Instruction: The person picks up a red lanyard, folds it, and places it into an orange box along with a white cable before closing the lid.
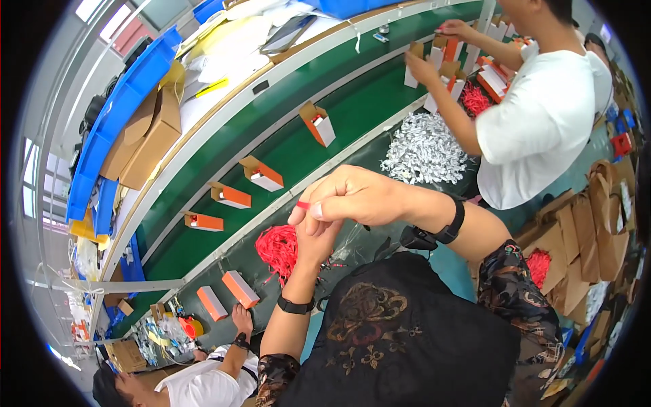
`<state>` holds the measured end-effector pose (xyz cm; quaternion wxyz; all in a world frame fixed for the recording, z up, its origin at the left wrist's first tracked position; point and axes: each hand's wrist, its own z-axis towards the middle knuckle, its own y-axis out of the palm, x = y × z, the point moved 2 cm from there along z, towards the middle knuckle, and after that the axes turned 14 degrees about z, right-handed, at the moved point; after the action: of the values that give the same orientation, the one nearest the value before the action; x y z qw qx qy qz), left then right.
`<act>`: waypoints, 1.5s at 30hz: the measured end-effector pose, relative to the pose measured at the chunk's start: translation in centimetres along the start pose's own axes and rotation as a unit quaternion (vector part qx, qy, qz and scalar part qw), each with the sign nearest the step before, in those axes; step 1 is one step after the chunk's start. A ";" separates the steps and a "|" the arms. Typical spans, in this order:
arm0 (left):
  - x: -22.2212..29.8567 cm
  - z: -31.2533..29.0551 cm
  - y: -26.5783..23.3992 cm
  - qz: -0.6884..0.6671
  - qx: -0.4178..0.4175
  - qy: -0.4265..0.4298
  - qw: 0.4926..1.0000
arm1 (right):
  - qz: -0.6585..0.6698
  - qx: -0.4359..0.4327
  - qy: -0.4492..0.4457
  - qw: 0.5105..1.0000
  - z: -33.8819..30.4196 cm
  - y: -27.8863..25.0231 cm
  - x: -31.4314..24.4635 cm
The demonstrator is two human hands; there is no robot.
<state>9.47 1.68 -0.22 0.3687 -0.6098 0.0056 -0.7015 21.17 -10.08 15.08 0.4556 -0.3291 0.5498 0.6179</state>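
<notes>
My right hand (359, 195) is closed in a pinch, with a short red strip (302, 205) showing at its thumb and fingertips. Just below, my left hand (317, 239) meets it, fingers curled and partly covered by the right hand, so what they grip is hidden. Close to my left hand lies a tangled heap of red strips (277, 249) on the dark worktop (227, 334). Beyond the hands, open orange-and-white boxes (263, 174) with raised brown flaps stand on the green conveyor (285, 146); red bits show inside some of them.
A pile of small white-and-grey pieces (426, 150) lies to the right, near a co-worker (536, 129) handling boxes. Another co-worker (210, 380) reaches in at lower left, beside two closed boxes (241, 289). Brown cartons (576, 237) stand behind at right. A blue tray (115, 122) edges the far shelf.
</notes>
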 end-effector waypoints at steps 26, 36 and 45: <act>-0.8 -4.2 0.2 -0.355 0.084 -0.326 0.872 | -0.011 0.076 0.303 0.950 -12.5 -11.6 23.7; -0.9 -6.5 -0.3 -0.149 0.142 -0.321 0.924 | -0.476 0.519 0.234 0.670 -16.8 -26.5 28.2; -2.5 -7.5 -1.9 -0.108 0.162 -0.314 0.929 | -0.400 0.496 0.200 0.744 -19.6 -24.4 31.5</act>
<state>2.06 1.04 -3.40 0.3675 -0.7278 -0.2904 -0.5009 30.34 -23.41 -26.28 0.6396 -0.3618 0.6755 -0.0607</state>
